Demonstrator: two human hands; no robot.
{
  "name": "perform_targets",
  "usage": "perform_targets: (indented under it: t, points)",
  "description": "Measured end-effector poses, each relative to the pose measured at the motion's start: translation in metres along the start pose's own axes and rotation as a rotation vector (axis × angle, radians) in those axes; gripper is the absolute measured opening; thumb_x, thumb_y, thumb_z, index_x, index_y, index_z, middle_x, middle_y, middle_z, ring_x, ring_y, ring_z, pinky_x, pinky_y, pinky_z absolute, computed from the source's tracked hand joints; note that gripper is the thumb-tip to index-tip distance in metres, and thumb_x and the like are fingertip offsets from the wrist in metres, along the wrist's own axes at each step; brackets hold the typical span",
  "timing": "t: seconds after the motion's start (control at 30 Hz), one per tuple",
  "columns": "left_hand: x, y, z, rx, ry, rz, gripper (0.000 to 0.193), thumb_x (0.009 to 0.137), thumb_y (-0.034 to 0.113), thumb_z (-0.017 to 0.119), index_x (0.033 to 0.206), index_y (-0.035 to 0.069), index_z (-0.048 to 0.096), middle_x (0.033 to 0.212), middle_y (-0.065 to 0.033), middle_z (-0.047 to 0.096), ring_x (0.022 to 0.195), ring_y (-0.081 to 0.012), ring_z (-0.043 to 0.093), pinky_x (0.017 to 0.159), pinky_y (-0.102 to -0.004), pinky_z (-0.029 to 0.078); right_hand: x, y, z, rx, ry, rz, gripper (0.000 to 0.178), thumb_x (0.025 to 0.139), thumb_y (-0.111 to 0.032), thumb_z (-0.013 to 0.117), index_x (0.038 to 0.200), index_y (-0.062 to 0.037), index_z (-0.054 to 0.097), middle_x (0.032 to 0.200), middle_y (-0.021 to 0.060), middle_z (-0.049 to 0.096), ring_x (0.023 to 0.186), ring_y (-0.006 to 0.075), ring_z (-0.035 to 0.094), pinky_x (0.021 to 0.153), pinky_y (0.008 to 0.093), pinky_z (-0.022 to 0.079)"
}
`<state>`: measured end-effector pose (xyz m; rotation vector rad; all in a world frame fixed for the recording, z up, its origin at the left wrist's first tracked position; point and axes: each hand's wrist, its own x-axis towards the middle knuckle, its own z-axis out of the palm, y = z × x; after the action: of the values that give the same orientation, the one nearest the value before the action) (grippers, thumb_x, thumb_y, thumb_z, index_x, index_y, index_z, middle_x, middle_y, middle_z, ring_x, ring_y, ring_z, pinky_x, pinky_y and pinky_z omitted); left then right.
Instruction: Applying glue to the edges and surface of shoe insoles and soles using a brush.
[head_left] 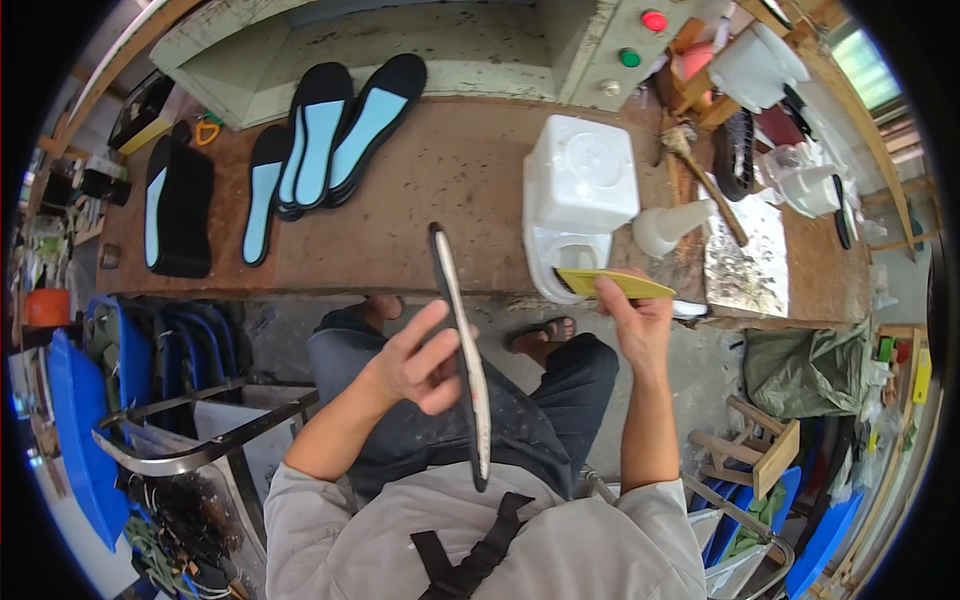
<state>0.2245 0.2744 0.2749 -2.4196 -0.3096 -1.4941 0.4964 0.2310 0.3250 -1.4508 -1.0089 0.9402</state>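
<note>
My left hand (412, 365) holds an insole (472, 385) upright above my lap, its thin edge toward me. The insole shows a black rim and a whitish face. My right hand (640, 325) is closed on a flat yellow spreader (622, 284), held level over the open trough of a white plastic dispenser (585, 165). I cannot tell whether the spreader touches the trough. At the back left of the bench lie several black insoles with light blue faces (318, 150), some overlapping. A stack of black insoles (183, 215) stands farther left.
The brown workbench (460, 190) ends just beyond my knees. Right of the dispenser are a white squeeze bottle (665, 228), a wooden-handled tool (712, 185) and a silvery sheet (745, 260). A metal-framed chair (215, 445) stands at my left, a small wooden stool (755, 450) at my right.
</note>
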Motion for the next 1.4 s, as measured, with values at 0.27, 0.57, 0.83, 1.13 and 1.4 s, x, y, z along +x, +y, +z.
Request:
perform_targets:
  t: [0.27,0.57,0.83,1.13,1.4]
  points:
    - [0.041,0.008,0.001,-0.023,0.137,0.192,0.060,0.066,-0.010,0.071,0.105,0.016,0.034,0.115,-0.0150,0.039,0.108,-0.0390,0.049,0.071,-0.0379,0.063,-0.019,-0.055,0.053,0.558,0.078,-0.324,0.012,0.087,-0.003,0.060,0.094,0.0061,0.062,0.074,0.0118,0.062,0.058,0.0162,0.059,0.052,0.0257,0.048]
    - [0.070,0.025,-0.010,-0.115,0.237,0.218,0.048,0.068,-0.006,0.066,0.100,0.013,0.037,0.115,-0.0128,0.041,0.102,-0.0346,0.049,0.069,-0.0385,0.063,-0.025,-0.072,0.070,0.477,-0.035,-0.504,0.012,0.086,-0.007,0.063,0.094,0.0023,0.064,0.076,0.0111,0.067,0.070,0.0164,0.059,0.068,0.0292,0.046]
    - [0.077,0.036,-0.013,-0.143,0.267,0.181,0.044,0.070,-0.002,0.066,0.100,0.013,0.038,0.114,-0.0124,0.041,0.104,-0.0344,0.047,0.070,-0.0394,0.062,-0.053,-0.067,0.060,0.334,-0.040,-0.603,0.015,0.087,-0.012,0.062,0.095,0.0004,0.063,0.069,0.0085,0.067,0.069,0.0172,0.061,0.070,0.0299,0.046]
    - [0.081,0.042,-0.016,-0.115,0.295,0.167,0.036,0.075,0.002,0.063,0.099,0.013,0.039,0.113,-0.0124,0.041,0.107,-0.0357,0.046,0.073,-0.0401,0.062,-0.076,-0.066,0.064,0.484,-0.079,-0.614,0.020,0.087,-0.015,0.064,0.092,0.0036,0.062,0.069,0.0148,0.065,0.057,0.0206,0.063,0.052,0.0290,0.050]
    - [0.072,0.036,-0.012,0.218,0.356,0.389,0.052,0.067,-0.010,0.069,0.100,0.013,0.036,0.110,-0.0112,0.041,0.106,-0.0366,0.050,0.076,-0.0358,0.062,-0.067,-0.060,0.045,0.549,-0.222,-0.441,0.017,0.087,-0.010,0.061,0.088,0.0067,0.061,0.072,0.0140,0.065,0.059,0.0171,0.061,0.055,0.0268,0.047]
